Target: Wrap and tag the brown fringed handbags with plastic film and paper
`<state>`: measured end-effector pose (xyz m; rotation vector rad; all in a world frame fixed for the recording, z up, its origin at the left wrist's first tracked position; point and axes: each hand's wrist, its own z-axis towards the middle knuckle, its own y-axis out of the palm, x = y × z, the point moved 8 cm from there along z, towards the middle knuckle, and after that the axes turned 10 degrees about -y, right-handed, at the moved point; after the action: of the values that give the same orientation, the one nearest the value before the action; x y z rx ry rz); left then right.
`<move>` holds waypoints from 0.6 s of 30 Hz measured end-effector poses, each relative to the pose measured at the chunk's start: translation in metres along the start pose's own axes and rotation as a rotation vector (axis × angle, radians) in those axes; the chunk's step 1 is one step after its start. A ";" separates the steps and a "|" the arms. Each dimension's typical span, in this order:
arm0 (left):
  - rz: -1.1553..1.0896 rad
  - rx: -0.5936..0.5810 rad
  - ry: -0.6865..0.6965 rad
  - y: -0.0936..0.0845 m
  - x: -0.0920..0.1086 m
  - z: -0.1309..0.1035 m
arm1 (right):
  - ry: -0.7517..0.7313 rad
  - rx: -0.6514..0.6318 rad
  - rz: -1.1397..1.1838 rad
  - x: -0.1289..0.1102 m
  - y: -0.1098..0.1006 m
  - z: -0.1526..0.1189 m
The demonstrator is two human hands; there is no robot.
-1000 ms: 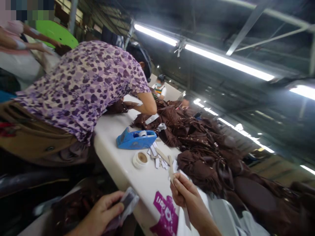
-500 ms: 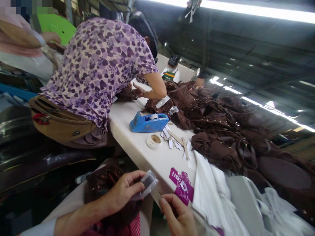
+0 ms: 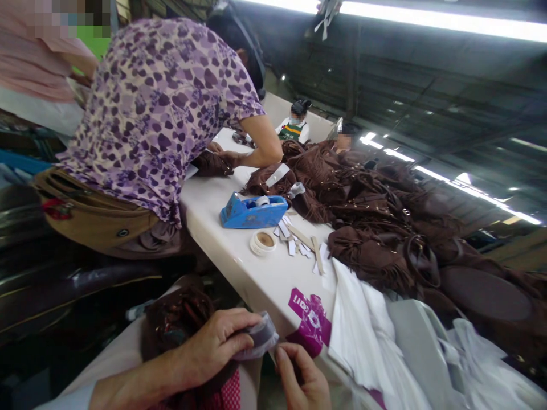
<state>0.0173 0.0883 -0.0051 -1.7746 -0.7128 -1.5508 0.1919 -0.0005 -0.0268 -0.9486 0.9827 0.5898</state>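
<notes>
Low in the view, my left hand (image 3: 222, 341) pinches a dark flat piece wrapped in translucent plastic film (image 3: 261, 336) between thumb and fingers. Just right of the film's tip, my right hand (image 3: 302, 373) has its thumb and forefinger pressed together; whatever lies between them is too small to make out. Below my left forearm a dark brown fringed bag (image 3: 177, 319) rests on my lap, with pink dotted cloth (image 3: 231, 393) showing underneath. My left hand hides part of the bag.
On the white table (image 3: 226, 256) stand a blue tape dispenser (image 3: 254, 212) and a tape roll (image 3: 262, 242), beside scattered paper strips (image 3: 299, 242). Brown fringed bags (image 3: 367, 199) are heaped at right. White cloth (image 3: 356, 319) drapes the near edge. A co-worker in a patterned shirt (image 3: 166, 108) leans over the table.
The wrapped piece has turned in my left hand, its film now curving down toward my right fingertips. My hands sit slightly closer together. The view has shifted a little.
</notes>
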 end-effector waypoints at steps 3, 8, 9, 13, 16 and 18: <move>0.022 -0.003 -0.006 0.001 -0.001 0.000 | 0.015 0.001 0.015 0.002 0.002 -0.003; 0.103 -0.076 0.040 0.008 0.000 -0.002 | 0.046 -0.049 0.180 0.004 0.016 -0.004; 0.121 -0.088 0.056 0.009 0.002 -0.002 | 0.059 -0.049 0.213 0.005 0.018 -0.004; 0.186 -0.125 0.100 0.013 0.005 -0.004 | 0.150 -0.046 0.353 0.018 0.030 -0.005; 0.170 -0.139 0.088 0.014 0.003 -0.005 | 0.345 -0.089 0.459 0.040 0.041 -0.017; 0.144 -0.142 0.065 0.014 0.001 -0.005 | 0.447 -0.109 0.508 0.053 0.045 -0.026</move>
<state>0.0250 0.0752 -0.0052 -1.8262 -0.4429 -1.5868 0.1694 -0.0008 -0.0976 -0.9491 1.6308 0.8815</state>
